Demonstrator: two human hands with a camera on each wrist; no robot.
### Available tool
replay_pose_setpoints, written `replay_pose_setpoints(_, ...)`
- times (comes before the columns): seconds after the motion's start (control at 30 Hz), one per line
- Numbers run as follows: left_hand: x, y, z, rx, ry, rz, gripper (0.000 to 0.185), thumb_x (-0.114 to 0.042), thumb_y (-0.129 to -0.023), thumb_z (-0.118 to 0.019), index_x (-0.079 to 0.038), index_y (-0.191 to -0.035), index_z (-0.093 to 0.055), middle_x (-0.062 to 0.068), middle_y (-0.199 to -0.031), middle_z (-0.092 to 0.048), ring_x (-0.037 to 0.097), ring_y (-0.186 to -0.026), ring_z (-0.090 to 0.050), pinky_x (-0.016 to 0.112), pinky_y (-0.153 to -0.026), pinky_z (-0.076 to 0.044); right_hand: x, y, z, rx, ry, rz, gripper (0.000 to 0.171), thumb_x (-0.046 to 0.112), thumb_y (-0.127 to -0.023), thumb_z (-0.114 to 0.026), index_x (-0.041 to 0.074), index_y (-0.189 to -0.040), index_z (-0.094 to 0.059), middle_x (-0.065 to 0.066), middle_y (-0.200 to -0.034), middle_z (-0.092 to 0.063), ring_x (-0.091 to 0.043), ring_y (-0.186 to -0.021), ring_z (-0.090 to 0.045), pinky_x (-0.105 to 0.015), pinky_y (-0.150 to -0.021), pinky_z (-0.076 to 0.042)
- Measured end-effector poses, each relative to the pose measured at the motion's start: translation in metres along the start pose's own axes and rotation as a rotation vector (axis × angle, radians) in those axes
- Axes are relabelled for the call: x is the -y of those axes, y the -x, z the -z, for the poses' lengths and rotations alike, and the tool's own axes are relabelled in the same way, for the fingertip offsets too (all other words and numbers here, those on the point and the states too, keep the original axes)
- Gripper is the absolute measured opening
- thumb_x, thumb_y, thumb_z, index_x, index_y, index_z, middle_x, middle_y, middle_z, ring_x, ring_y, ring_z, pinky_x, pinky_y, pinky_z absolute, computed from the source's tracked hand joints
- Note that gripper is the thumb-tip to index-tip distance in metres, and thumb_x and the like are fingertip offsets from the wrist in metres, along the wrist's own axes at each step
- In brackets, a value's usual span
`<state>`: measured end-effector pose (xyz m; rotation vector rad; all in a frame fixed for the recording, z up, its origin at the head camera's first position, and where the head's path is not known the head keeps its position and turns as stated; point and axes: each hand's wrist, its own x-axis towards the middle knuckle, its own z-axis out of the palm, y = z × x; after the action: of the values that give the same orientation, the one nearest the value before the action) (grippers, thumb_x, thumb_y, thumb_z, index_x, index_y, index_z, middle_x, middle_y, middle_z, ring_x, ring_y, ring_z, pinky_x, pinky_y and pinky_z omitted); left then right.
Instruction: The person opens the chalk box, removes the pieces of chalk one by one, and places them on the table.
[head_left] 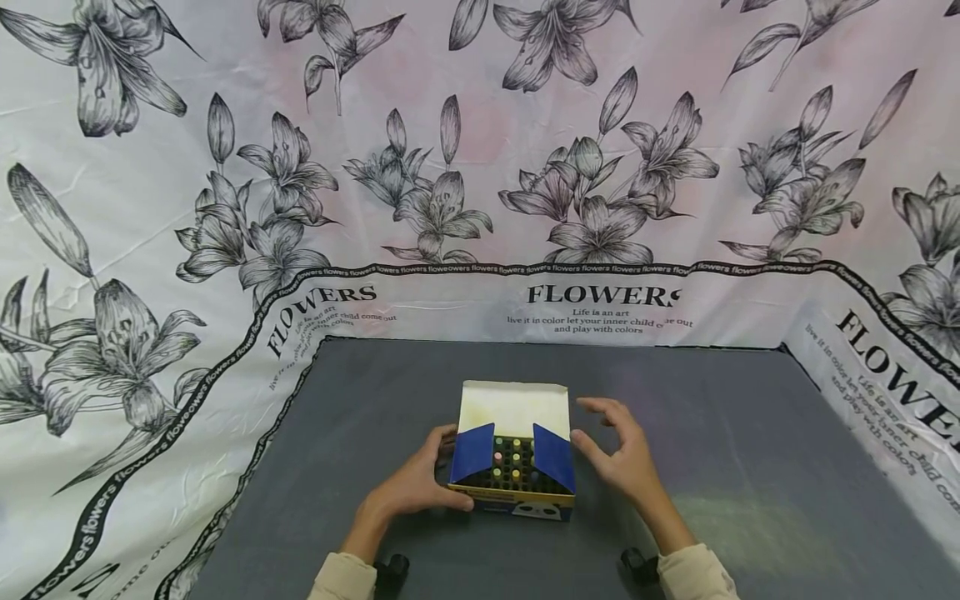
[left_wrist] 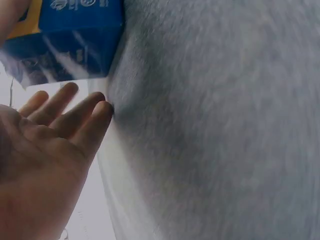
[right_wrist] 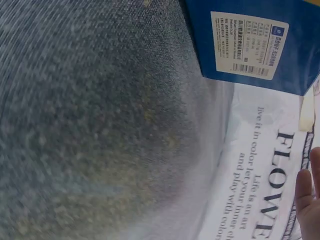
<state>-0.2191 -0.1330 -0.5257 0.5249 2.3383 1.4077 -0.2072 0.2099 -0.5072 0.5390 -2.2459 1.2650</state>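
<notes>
A blue and yellow cardboard box (head_left: 487, 505) with a panda print on its front stands on the grey table in the head view. Its cream-lined lid (head_left: 514, 407) is raised at the back, and blue side flaps (head_left: 553, 454) slope over the opening. Inside, several small sticks (head_left: 517, 474) show coloured ends in a dark grid; their kind is unclear. My left hand (head_left: 412, 485) is spread at the box's left side, thumb by the front corner, fingers fairly straight in the left wrist view. To the right, my right hand (head_left: 624, 457) is apart from the box, fingers loosely bent, holding nothing.
The grey tabletop (head_left: 720, 433) stretches around the box. A white cloth (head_left: 600, 308) with black flower prints and lettering rises behind and along both sides. Dark wrist straps (head_left: 637, 567) sit near the light sleeves (head_left: 693, 573).
</notes>
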Motion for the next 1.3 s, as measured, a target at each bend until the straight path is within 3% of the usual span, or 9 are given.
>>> replay_pose_setpoints(0.13,-0.01,0.006,0.002,-0.079,-0.061,-0.02,0.123,-0.038,-0.072,-0.093,-0.024,-0.164,-0.012,0.01,-0.169,-0.019,0.04,-0.156,-0.023,0.067,-0.115,-0.033,0.008,0.001,-0.002,0.106,0.058,-0.014,0.063,0.019,-0.081,-0.083,0.01,-0.139,-0.06,-0.007,-0.137,-0.06,-0.026,-0.125,-0.052,-0.059,-0.102,-0.04)
replay_pose_setpoints(0.23,-0.023,0.008,0.001,-0.142,-0.148,-0.058,0.12,-0.046,-0.071,-0.092,-0.034,-0.163,-0.016,0.004,-0.17,-0.017,0.038,-0.158,-0.016,0.074,-0.112,-0.03,0.015,0.001,-0.005,0.206,0.082,-0.034,0.076,0.03,-0.079,-0.086,0.01,-0.145,-0.054,-0.008,-0.142,-0.056,-0.032,-0.131,-0.047,-0.07,-0.103,-0.031)
replay_pose_setpoints(0.47,-0.048,-0.005,-0.004,-0.195,-0.461,-0.194,0.105,-0.062,-0.073,-0.083,-0.027,-0.159,-0.035,0.005,-0.162,-0.036,0.034,-0.152,-0.027,0.071,-0.113,-0.026,0.026,0.0,-0.016,0.324,0.279,0.017,0.092,0.054,-0.075,-0.084,0.011,-0.149,-0.05,-0.008,-0.138,-0.057,-0.032,-0.127,-0.048,-0.056,-0.093,-0.035)
replay_pose_setpoints(0.67,-0.055,-0.015,-0.007,-0.219,-0.649,-0.243,0.091,-0.069,-0.07,-0.08,-0.024,-0.145,-0.055,0.009,-0.15,-0.047,0.035,-0.144,-0.036,0.064,-0.106,-0.035,0.03,-0.004,-0.022,0.326,0.439,0.066,0.082,0.064,-0.071,-0.082,0.015,-0.134,-0.062,-0.006,-0.126,-0.059,-0.029,-0.116,-0.05,-0.047,-0.085,-0.034)
replay_pose_setpoints(0.8,-0.057,-0.019,-0.008,-0.214,-0.656,-0.265,0.078,-0.065,-0.073,-0.079,-0.023,-0.137,-0.061,0.01,-0.147,-0.048,0.036,-0.142,-0.037,0.063,-0.104,-0.036,0.03,-0.007,-0.024,0.324,0.452,0.08,0.07,0.059,-0.072,-0.083,0.016,-0.124,-0.065,-0.006,-0.123,-0.058,-0.028,-0.112,-0.049,-0.044,-0.083,-0.032)
replay_pose_setpoints(1.03,-0.06,-0.017,0.003,-0.238,-0.593,-0.303,0.061,-0.052,-0.079,-0.08,-0.019,-0.127,-0.062,0.013,-0.15,-0.045,0.04,-0.146,-0.032,0.07,-0.106,-0.03,0.031,-0.014,-0.014,0.278,0.347,0.076,0.051,0.033,-0.077,-0.083,0.013,-0.117,-0.06,-0.007,-0.12,-0.056,-0.029,-0.11,-0.044,-0.044,-0.082,-0.025)
replay_pose_setpoints(1.3,-0.055,-0.003,0.024,-0.306,-0.57,-0.322,0.061,-0.037,-0.08,-0.08,-0.018,-0.135,-0.059,0.013,-0.156,-0.041,0.043,-0.153,-0.023,0.075,-0.108,-0.027,0.03,-0.013,0.011,0.197,0.309,0.089,0.043,0.016,-0.074,-0.08,0.014,-0.113,-0.062,-0.013,-0.13,-0.057,-0.035,-0.118,-0.043,-0.048,-0.085,-0.023)
